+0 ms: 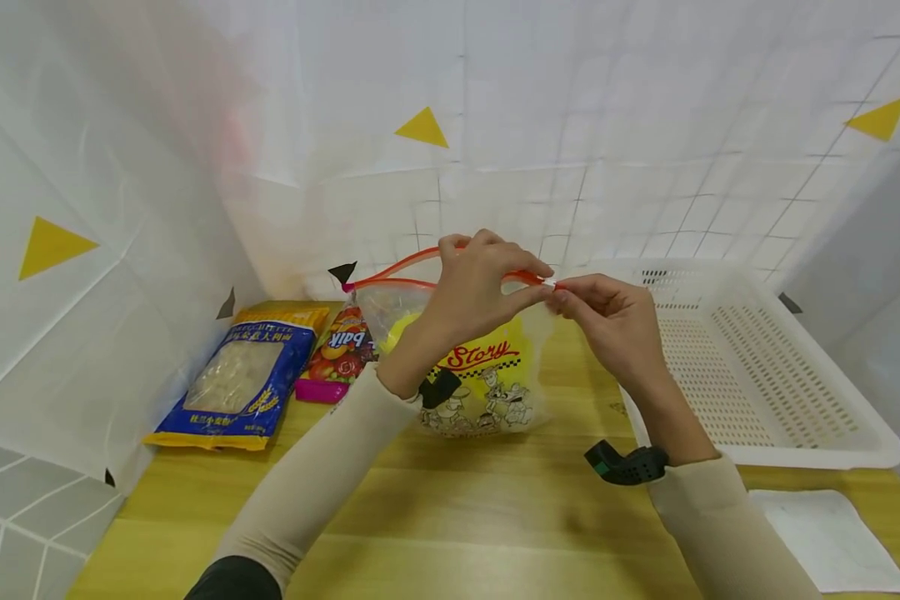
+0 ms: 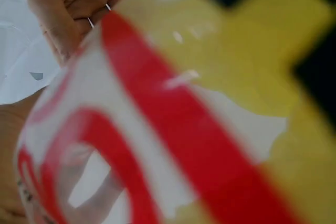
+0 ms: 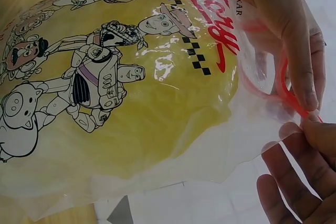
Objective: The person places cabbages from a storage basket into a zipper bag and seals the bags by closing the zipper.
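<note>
A clear zip bag [image 1: 506, 392] with a yellow cartoon print and red "Story" lettering stands on the table. Its red zip edge [image 1: 397, 285] gapes toward the left. My left hand [image 1: 476, 283] arches over the top edge and pinches it near the right corner. At that corner, the thumb and fingertips of my right hand [image 1: 615, 321] pinch the end of the red strip. The right wrist view shows both hands' fingertips close together, with the bag [image 3: 157, 103] hanging beside them. Blurred red print on the bag [image 2: 173, 108] fills much of the left wrist view.
Left of the bag lie a blue and yellow pasta packet [image 1: 232, 375] and a red and magenta snack pouch [image 1: 337, 354]. At right is a white perforated basket [image 1: 855, 408], with a folded white cloth [image 1: 832, 537] in front. White sheeting [image 1: 607, 100] walls the back and sides.
</note>
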`<state>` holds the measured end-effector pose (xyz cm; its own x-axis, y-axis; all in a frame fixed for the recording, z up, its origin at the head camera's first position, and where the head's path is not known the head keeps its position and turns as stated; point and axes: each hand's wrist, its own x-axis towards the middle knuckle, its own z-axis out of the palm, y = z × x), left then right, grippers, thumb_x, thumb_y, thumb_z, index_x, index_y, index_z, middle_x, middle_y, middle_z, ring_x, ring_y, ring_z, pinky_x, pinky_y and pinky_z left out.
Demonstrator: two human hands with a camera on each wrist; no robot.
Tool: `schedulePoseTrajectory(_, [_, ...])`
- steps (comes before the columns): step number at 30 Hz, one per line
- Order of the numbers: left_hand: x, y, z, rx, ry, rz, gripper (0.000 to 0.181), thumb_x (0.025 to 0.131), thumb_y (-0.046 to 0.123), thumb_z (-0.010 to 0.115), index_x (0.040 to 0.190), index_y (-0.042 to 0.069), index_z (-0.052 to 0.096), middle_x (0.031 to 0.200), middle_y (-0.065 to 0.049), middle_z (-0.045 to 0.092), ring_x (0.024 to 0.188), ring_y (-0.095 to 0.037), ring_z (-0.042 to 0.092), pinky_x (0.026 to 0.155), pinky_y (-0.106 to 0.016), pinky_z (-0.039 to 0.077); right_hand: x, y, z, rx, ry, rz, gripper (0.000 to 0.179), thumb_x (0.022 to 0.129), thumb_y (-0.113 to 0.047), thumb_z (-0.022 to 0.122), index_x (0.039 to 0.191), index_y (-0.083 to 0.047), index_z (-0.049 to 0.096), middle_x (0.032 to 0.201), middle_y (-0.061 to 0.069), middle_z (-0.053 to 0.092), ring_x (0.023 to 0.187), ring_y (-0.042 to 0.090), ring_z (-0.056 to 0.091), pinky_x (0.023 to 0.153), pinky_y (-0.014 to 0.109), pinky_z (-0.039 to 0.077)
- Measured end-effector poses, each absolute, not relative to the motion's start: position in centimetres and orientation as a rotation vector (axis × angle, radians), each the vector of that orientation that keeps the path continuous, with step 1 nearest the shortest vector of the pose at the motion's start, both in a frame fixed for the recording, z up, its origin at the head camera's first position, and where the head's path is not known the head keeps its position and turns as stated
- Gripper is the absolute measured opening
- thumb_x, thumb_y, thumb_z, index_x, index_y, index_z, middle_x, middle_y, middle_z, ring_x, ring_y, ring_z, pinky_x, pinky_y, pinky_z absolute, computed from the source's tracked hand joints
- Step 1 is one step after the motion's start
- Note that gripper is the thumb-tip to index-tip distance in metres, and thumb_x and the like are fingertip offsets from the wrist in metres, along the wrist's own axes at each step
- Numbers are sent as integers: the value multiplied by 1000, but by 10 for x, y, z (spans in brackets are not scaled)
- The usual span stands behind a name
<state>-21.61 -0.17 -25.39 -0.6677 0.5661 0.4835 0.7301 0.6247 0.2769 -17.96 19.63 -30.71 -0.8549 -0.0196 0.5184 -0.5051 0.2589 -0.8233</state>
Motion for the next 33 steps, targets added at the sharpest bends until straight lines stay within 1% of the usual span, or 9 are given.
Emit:
schedulePoseTrajectory(7, [-218, -2, -256, -1036, -2508, -729, 19, 95, 40, 71, 108, 28, 80, 108, 13, 76, 107, -14, 52, 108, -57, 22, -179, 195, -307, 463, -2154, 1627, 16, 96, -9, 70, 104, 4, 75, 85, -10, 77, 84, 10, 72, 80, 21, 57])
schedulePoseTrajectory(13, [-220, -5, -257, -1031, -2507, -831, 19, 94, 41, 72, 106, 28, 80, 107, 13, 76, 106, -11, 51, 109, -55, 20, -180, 195, -307, 478, -2141, 1611, 15, 96, -9, 70, 103, 4, 75, 85, -11, 77, 84, 8, 72, 83, 21, 57])
schedulePoseTrajectory(20, [-221, -6, -259, -1008, -2490, -891, 18, 93, 41, 74, 104, 28, 80, 105, 14, 76, 106, -11, 50, 111, -59, 14, -179, 195, -306, 478, -2130, 1592, 14, 95, -8, 71, 102, 3, 76, 84, -12, 76, 84, 8, 71, 83, 21, 56])
schedulePoseTrajectory(27, [-222, -8, -260, -994, -2478, -949, 14, 92, 40, 75, 100, 29, 81, 101, 15, 76, 107, -10, 49, 116, -59, 5, -179, 197, -306, 484, -2132, 1556, 12, 95, -7, 71, 101, 2, 77, 83, -14, 75, 85, 8, 70, 83, 21, 56])
schedulePoseTrajectory(33, [-222, -11, -261, -973, -2477, -946, 15, 92, 41, 75, 100, 29, 80, 101, 14, 76, 109, -10, 50, 117, -61, 4, -178, 199, -306, 478, -2100, 1574, 12, 94, -5, 71, 100, 4, 76, 82, -13, 75, 82, 9, 70, 82, 20, 57])
